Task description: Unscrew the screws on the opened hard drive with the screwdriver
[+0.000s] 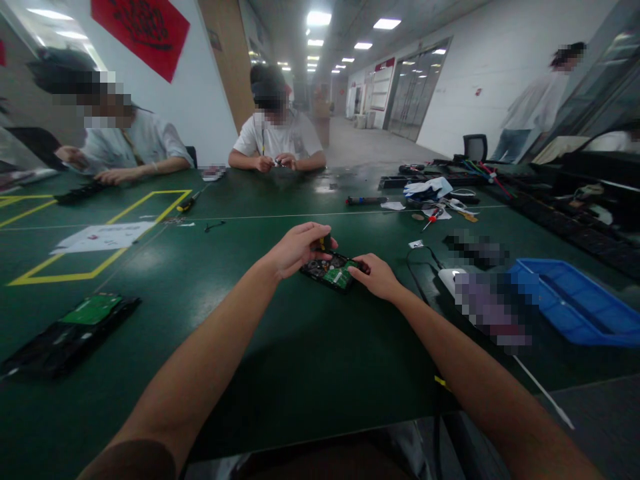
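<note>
A black device with a green circuit board [336,272] lies on the dark green table in front of me. Above its far left part, my left hand [306,249] has its fingers closed round a small black and yellow tool [325,243], whose tip is hidden. My right hand [376,275] pinches the device's right edge, thumb near the green board. A second black device with a green board [75,333] lies at the left of the table, touched by neither hand.
On the right are a blue tray [575,300], a blurred item with a white cable, and a red screwdriver [433,217]. Yellow tape and papers [103,237] lie at left. A yellow screwdriver [189,201] lies farther back. Two people sit across; another stands right.
</note>
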A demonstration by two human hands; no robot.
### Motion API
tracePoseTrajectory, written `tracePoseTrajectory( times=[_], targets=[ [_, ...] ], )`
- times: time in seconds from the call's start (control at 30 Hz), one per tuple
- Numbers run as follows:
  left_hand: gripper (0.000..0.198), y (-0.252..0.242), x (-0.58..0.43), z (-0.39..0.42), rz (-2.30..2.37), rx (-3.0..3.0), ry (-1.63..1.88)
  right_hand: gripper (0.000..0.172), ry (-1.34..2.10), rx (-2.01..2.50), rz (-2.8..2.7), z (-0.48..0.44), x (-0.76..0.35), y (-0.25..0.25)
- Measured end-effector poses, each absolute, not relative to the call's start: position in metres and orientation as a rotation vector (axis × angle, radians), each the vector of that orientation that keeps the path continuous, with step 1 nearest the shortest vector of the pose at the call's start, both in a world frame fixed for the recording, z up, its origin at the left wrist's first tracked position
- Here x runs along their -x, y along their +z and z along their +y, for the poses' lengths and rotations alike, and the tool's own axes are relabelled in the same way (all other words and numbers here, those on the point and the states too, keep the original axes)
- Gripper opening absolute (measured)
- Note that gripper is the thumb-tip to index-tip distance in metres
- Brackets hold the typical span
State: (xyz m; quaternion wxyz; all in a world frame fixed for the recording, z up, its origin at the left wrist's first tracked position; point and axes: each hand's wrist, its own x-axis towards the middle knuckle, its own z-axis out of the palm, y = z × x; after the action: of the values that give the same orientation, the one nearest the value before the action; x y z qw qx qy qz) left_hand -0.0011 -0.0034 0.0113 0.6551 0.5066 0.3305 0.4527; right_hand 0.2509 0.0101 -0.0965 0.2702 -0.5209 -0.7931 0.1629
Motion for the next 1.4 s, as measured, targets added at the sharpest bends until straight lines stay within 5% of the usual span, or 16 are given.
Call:
tracePoseTrajectory(
  times=[1.4],
  targets=[
    [0.02,0.0208,0.0002,-0.0077,0.778,-1.245,1.06,0.036,0.427,1.422,-2.145,0.0097,-0.2513,-0.0944]
  ],
)
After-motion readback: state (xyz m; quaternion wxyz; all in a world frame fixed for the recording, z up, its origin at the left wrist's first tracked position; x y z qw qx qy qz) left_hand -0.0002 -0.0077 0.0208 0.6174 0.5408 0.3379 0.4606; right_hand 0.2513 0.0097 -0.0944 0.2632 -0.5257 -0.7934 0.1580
